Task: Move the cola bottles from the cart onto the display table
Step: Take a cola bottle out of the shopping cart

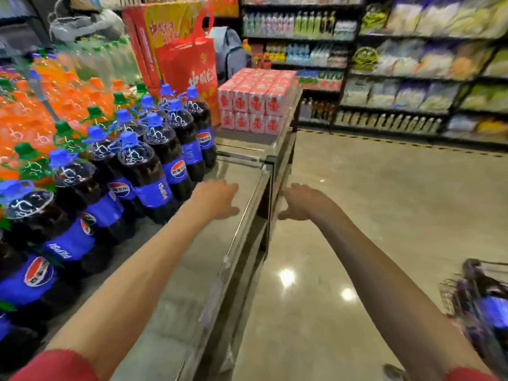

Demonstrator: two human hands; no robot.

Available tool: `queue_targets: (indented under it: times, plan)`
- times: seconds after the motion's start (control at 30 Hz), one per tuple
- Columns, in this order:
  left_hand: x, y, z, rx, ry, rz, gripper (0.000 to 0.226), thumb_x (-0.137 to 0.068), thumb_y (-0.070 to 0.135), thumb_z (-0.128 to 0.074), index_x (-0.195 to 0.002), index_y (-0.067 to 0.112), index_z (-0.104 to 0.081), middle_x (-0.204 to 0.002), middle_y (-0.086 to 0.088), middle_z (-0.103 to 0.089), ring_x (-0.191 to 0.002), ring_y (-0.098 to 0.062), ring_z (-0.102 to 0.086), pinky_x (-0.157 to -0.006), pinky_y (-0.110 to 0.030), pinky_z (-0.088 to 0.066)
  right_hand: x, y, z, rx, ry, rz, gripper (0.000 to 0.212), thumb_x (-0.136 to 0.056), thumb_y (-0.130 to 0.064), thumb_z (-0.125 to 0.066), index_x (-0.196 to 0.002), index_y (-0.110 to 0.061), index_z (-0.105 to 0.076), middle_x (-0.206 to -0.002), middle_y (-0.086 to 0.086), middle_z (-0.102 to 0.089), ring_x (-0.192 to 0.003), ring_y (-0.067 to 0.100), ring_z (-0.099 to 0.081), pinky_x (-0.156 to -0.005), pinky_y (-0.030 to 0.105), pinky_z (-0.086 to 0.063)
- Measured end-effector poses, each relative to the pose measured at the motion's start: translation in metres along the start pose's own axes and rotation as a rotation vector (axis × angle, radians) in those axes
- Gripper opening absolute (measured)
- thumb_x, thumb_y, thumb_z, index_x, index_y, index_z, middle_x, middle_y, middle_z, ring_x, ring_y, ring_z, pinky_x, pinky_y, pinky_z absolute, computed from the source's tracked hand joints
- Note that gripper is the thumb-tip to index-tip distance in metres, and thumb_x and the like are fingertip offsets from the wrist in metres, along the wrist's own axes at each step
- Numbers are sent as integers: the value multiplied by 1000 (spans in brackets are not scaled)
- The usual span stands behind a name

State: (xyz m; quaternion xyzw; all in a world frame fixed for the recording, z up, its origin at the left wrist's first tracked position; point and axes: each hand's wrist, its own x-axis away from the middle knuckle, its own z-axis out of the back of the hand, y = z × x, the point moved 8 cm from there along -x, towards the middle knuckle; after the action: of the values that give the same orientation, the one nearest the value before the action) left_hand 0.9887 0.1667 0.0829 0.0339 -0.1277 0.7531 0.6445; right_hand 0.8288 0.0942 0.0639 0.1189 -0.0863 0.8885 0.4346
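Left hand (217,200) is held open and empty over the bare end of the surface (192,270); right hand (299,202) is likewise spread, nothing gripped, just past its edge. Cola bottles (143,171) are ranked upright on the surface. A further bottle (493,312) is made out, blurred, in the cart (450,291) — the task is judged well advanced, not finished.

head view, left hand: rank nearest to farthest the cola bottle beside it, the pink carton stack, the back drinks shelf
From the left hand:
1. cola bottle, just left of it on the display table.
2. pink carton stack, farther ahead, slightly right.
3. back drinks shelf, far behind the stack.
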Motion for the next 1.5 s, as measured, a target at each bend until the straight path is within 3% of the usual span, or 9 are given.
queue_targets:
  times: [0.13,0.27,0.57,0.8,1.23,1.5]
  plan:
    - [-9,89,23,-2,47,-149,60,-96,50,-58,-147,23,-43,-140,-10,-52,-128,-32,-52,-103,-47,-45,54,78,-7,-29,5,-161,69,-95,-47,-64,-151,-17,-37,-150,13,-42,-135,35,-43,-104,47,-44]
    - [-8,189,42,-45,73,-289,56,-96,51,-58,-142,20,-46,-128,-8,-59,-116,-30,-58,-97,-45,-50,122,158,-22,-78,9,-328,70,-95,-48,-64,-150,-15,-39,-148,12,-42,-135,33,-42,-102,44,-42]
    - [36,423,65,-136,98,-518,59,-99,54,-53,-146,20,-42,-136,-9,-52,-124,-33,-52,-95,-45,-45,306,314,-68,-142,26,-571,72,-93,-48,-67,-150,-14,-40,-145,14,-44,-134,34,-43,-103,45,-43]
    - [83,581,68,-155,110,-655,61,-97,55,-54,-147,22,-40,-139,-9,-51,-127,-32,-49,-97,-42,-43,433,407,-97,-164,26,-676,61,-89,-43,-68,-139,-13,-50,-140,14,-50,-129,35,-51,-102,43,-46]
    - [125,794,84,-110,125,-933,50,-96,48,-55,-137,20,-49,-121,-8,-55,-116,-31,-51,-81,-36,-36,582,534,-138,-266,-13,-923,59,-93,-44,-65,-139,-13,-47,-139,11,-49,-124,33,-52,-93,42,-45]
    - [107,918,94,-84,154,-1030,55,-96,51,-55,-140,20,-47,-129,-10,-55,-123,-33,-49,-96,-41,-41,623,626,-154,-276,-35,-1011,64,-93,-48,-65,-143,-15,-43,-140,13,-47,-126,36,-50,-98,48,-48]
